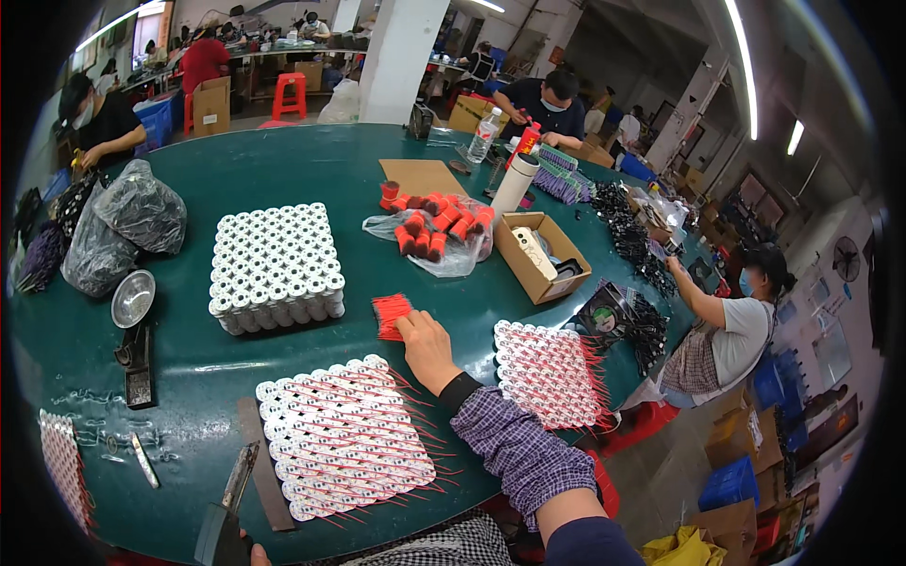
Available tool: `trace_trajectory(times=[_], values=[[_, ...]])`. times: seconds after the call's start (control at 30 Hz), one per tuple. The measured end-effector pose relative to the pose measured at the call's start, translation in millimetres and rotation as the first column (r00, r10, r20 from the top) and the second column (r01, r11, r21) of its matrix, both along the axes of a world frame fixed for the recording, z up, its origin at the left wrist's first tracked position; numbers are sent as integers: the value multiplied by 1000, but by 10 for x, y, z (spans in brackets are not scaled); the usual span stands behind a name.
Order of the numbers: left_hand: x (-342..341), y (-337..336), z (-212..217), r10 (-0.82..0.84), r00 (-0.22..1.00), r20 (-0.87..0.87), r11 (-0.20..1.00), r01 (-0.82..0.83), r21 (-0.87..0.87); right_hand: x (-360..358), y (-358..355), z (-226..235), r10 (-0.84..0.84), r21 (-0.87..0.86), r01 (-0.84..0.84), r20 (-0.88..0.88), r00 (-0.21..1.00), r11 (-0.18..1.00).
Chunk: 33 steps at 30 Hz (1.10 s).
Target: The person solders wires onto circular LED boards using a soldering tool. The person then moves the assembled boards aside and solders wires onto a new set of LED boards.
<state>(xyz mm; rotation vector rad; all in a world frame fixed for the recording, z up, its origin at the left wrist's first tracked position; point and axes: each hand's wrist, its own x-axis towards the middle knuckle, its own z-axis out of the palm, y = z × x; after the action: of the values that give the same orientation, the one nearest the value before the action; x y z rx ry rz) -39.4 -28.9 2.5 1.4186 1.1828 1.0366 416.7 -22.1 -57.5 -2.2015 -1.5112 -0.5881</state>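
Left hand (pixel 257 555) nearest, mostly cut off, grip closed on one dark tool (pixel 225 524). Three white packs (pixel 344 439) of round cells, thin red wires trailing past edges. Right hand (pixel 429 351) beyond, fingertips at one red wire bundle (pixel 390 315), mid-counter; grip hidden, can't tell if pinched. One unwired cell block (pixel 276 269), green counter (pixel 264 170) behind it.

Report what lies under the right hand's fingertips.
Red wires, bundled on the green table, their left part showing. Whatever the right hand covers, including any wire ends, cannot be seen.
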Motion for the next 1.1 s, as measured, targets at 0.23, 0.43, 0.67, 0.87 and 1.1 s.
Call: trace_trajectory(times=[0.23,0.43,0.67,0.87,1.1], values=[[-48,20,-61,-2,995,-99,995,12,103,51,-33,-2,46,74,-38,-105,993,997],[-91,42,-334,61,997,51,994,-65,85,40,-122,94,35,113,-12,-208,978,994],[-140,26,-335,88,994,63,995,-92,49,-59,-475,241,-56,47,83,-411,910,995],[-56,22,-270,78,996,52,994,-81,69,-15,-632,205,-198,-93,175,-476,857,980],[-113,21,-188,29,995,99,999,-34,41,40,-561,365,-229,-318,153,-217,949,936]])
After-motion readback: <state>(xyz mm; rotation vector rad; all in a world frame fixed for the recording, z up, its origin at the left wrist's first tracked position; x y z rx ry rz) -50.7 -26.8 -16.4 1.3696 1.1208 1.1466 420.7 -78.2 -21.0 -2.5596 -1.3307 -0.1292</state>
